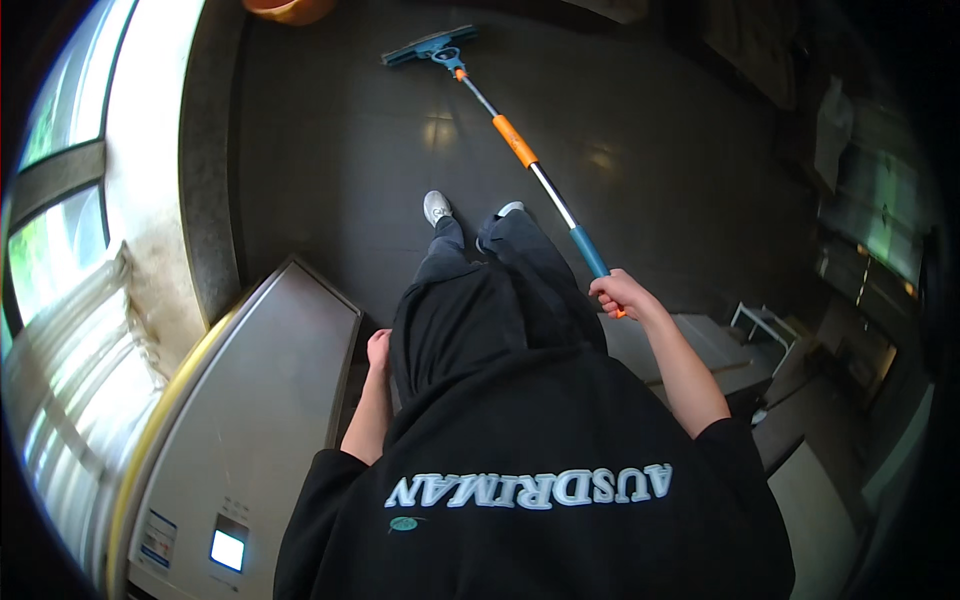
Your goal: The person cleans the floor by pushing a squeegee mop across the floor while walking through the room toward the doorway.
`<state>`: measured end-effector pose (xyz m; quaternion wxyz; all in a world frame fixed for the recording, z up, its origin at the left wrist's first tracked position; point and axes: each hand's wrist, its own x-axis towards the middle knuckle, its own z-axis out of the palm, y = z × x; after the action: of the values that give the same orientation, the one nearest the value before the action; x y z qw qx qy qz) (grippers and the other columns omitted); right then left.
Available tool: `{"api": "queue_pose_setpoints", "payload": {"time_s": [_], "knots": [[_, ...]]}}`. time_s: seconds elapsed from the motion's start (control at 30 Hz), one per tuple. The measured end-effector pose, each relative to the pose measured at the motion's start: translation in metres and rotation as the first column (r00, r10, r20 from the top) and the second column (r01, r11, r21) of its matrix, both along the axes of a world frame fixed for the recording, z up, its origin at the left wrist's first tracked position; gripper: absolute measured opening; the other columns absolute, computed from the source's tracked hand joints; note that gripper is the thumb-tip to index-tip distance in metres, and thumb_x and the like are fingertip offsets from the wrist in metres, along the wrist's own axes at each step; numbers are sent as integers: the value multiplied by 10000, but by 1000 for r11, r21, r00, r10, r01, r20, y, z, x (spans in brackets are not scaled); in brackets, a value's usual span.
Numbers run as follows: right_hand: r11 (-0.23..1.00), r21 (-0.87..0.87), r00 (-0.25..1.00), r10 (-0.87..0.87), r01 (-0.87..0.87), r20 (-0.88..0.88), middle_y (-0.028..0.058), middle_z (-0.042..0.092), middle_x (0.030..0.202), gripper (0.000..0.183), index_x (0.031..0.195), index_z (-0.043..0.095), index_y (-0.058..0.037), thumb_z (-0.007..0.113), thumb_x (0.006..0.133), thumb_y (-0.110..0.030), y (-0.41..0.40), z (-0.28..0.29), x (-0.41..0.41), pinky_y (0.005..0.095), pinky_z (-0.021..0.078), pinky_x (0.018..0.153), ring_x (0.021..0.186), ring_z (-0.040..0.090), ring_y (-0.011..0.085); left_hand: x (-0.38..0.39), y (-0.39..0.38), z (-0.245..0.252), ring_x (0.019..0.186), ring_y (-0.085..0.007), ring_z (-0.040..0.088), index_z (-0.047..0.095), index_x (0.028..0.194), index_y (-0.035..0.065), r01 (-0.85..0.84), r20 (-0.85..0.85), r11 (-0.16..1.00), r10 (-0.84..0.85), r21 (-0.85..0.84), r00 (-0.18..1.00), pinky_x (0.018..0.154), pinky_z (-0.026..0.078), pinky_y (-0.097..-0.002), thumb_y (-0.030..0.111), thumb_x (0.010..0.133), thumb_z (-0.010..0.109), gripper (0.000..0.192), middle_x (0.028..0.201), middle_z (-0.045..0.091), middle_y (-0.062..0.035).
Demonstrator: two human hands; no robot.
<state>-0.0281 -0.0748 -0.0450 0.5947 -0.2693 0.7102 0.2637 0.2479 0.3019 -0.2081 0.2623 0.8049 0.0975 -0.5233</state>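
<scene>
My right hand (pixel 624 293) is wrapped around the blue end grip of a long-handled floor brush or squeegee (pixel 555 196). Its metal pole has an orange sleeve (pixel 516 141) partway along and slants forward and left, away from my body. At the far end, a wide blue head (pixel 431 46) rests on the dark floor, ahead of my shoes; whether it carries bristles or a blade cannot be told. My left hand (pixel 379 348) hangs beside my thigh, fingers curled and partly hidden, with nothing visible in it.
To my left stands a pale appliance (pixel 255 420) with a lit display, close to a window (pixel 64 247) with a sheer curtain (pixel 82 352). An orange bowl-like container (pixel 291 9) is at the top. On the right are a white metal frame (pixel 766 330) and dim furniture. The dark floor (pixel 337 157) lies ahead.
</scene>
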Motion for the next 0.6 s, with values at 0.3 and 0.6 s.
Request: {"api": "queue_pose_setpoints", "payload": {"time_s": [0.3,0.6], "knots": [[987,159,985,53,-26,-163,45,378,407,177,536,405,-61,500,684,-86,115,62,-124,277,266,280,288,369,143,50,-164,-20,404,-69,375,567,779,44,-40,-148,923,-18,-382,989,362,303,-211,106,772,485,103,488,412,18],[942,328,921,68,67,-383,56,390,394,198,538,424,-42,554,679,-92,179,148,-191,289,289,285,302,404,144,69,-170,-24,411,-55,368,567,799,52,-59,-155,936,4,-347,988,369,304,-197,116,821,447,137,496,410,25]]}}
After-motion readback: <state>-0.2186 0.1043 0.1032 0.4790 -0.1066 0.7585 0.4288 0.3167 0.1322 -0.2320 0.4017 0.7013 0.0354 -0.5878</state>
